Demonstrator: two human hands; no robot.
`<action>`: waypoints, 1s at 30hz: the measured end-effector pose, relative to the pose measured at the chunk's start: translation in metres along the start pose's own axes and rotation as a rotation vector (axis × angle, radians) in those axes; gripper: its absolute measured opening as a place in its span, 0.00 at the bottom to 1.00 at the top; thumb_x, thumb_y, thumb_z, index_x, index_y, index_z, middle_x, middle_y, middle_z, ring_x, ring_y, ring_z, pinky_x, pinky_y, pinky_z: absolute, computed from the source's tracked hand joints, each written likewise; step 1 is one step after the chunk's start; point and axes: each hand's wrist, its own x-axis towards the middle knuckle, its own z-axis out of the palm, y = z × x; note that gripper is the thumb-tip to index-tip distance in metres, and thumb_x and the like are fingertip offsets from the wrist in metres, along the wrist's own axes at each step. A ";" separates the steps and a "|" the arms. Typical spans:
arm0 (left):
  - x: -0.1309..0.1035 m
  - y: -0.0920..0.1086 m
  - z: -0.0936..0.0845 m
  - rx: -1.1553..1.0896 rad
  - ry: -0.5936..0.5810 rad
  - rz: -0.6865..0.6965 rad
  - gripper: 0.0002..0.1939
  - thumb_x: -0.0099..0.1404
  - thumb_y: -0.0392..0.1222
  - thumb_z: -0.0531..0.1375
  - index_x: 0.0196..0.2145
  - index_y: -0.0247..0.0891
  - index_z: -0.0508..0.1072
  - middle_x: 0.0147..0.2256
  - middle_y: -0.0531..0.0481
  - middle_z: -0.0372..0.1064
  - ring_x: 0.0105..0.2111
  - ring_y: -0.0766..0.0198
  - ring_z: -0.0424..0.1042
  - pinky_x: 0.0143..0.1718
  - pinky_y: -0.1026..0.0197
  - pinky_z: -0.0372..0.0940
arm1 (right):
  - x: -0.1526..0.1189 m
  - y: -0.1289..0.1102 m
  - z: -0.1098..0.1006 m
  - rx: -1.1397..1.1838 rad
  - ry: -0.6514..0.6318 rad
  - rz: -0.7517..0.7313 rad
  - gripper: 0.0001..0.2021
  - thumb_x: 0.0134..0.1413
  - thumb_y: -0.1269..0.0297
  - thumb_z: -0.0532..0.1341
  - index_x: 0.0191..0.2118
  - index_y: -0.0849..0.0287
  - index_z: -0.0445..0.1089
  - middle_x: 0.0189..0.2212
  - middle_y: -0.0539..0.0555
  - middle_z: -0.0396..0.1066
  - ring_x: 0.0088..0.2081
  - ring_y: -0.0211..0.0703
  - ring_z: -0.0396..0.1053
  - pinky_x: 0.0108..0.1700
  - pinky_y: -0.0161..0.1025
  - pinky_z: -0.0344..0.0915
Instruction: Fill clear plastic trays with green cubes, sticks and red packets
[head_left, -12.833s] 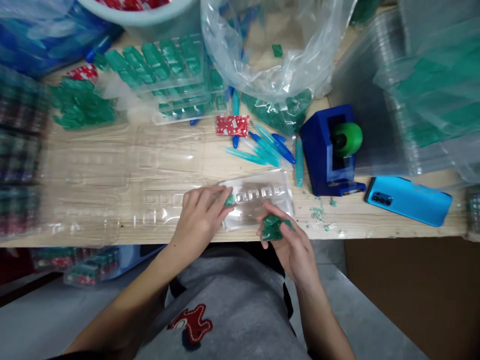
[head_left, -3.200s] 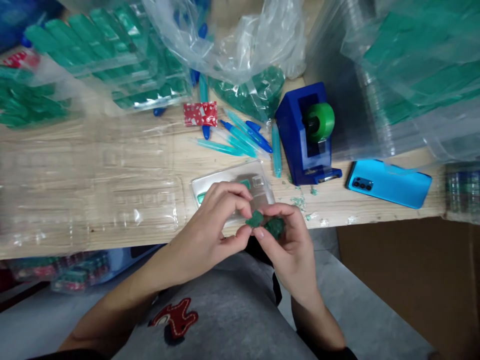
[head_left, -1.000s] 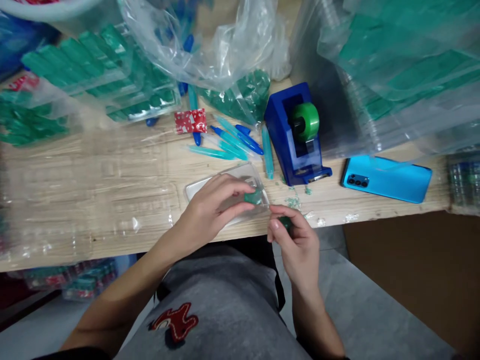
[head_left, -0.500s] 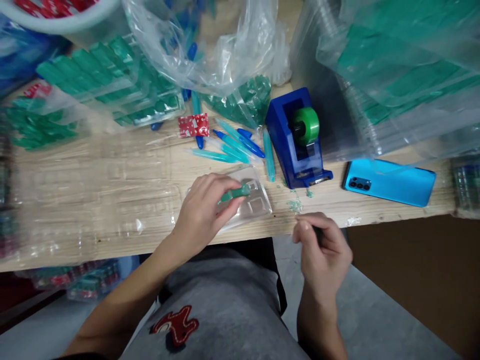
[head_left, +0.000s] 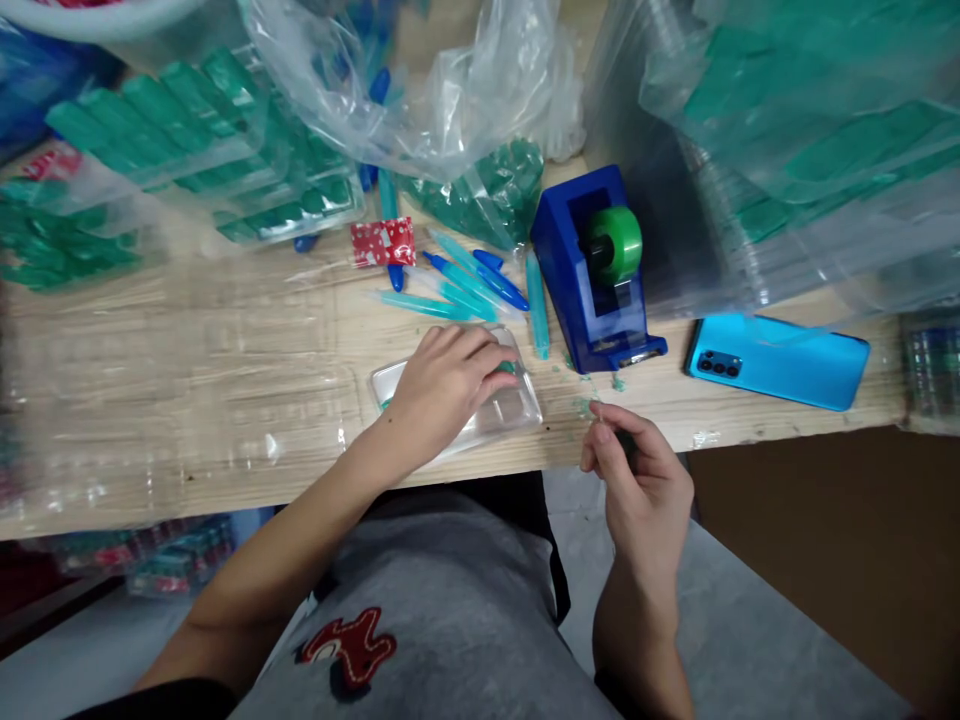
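Observation:
My left hand (head_left: pixel 450 385) reaches over a shallow clear plastic blister tray (head_left: pixel 528 402) near the table's front edge. Its thumb and fingers close round a small green plastic piece (head_left: pixel 508 367), mostly hidden by them, at the tray's right half. A bit of green also shows at the tray's left end, beside the wrist. To the right, at the edge of the table, my right hand (head_left: pixel 641 470) is closed, thumb against forefinger. Something dark shows within its curled fingers, but its kind is hidden. Green crumbs (head_left: pixel 586 406) lie just beyond the right fingertips.
A blue tape dispenser (head_left: pixel 592 270) with green tape stands behind the hands. Right of it lies a blue phone (head_left: pixel 780 360). Blue and teal pen-shaped pieces (head_left: pixel 472 280), a red dotted packet (head_left: pixel 382 242), bags, stacked green-filled trays (head_left: pixel 217 150) and clear trays (head_left: pixel 262 400) lie around.
My left hand has moved right over the tray with the green piece, covering more of it. The right hand has shifted slightly left and up, still closed.

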 end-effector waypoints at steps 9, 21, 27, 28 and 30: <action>-0.023 0.001 -0.015 -0.233 0.165 -0.141 0.14 0.66 0.39 0.59 0.49 0.39 0.66 0.49 0.45 0.68 0.51 0.58 0.67 0.49 0.54 0.65 | -0.002 0.000 -0.004 -0.038 0.001 -0.005 0.05 0.57 0.62 0.62 0.37 0.55 0.73 0.21 0.46 0.65 0.24 0.33 0.64 0.28 0.32 0.61; -0.078 0.017 -0.003 0.115 -0.016 -0.178 0.09 0.70 0.36 0.51 0.32 0.35 0.68 0.29 0.48 0.70 0.29 0.61 0.71 0.29 0.60 0.68 | 0.009 -0.004 -0.002 -0.396 0.092 -0.271 0.05 0.57 0.63 0.62 0.34 0.57 0.74 0.30 0.51 0.73 0.32 0.40 0.71 0.36 0.37 0.68; -0.036 0.053 -0.001 -0.219 0.117 -0.050 0.08 0.69 0.31 0.51 0.42 0.34 0.68 0.39 0.46 0.72 0.39 0.61 0.70 0.41 0.59 0.68 | 0.007 -0.002 -0.007 -0.474 0.108 -0.329 0.04 0.57 0.67 0.61 0.37 0.58 0.73 0.30 0.51 0.74 0.33 0.39 0.72 0.36 0.36 0.67; -0.025 0.061 0.002 -0.190 0.138 0.023 0.10 0.69 0.31 0.50 0.46 0.32 0.68 0.46 0.44 0.71 0.45 0.58 0.69 0.47 0.56 0.67 | 0.006 -0.001 -0.008 -0.482 0.105 -0.352 0.05 0.57 0.67 0.60 0.38 0.58 0.73 0.31 0.51 0.74 0.34 0.40 0.72 0.37 0.36 0.67; -0.010 0.072 0.007 -0.114 0.154 0.143 0.13 0.69 0.31 0.51 0.49 0.27 0.68 0.55 0.42 0.66 0.52 0.53 0.65 0.52 0.53 0.64 | 0.007 -0.001 -0.011 -0.496 0.117 -0.384 0.06 0.59 0.67 0.59 0.37 0.57 0.74 0.30 0.51 0.74 0.33 0.40 0.71 0.36 0.36 0.67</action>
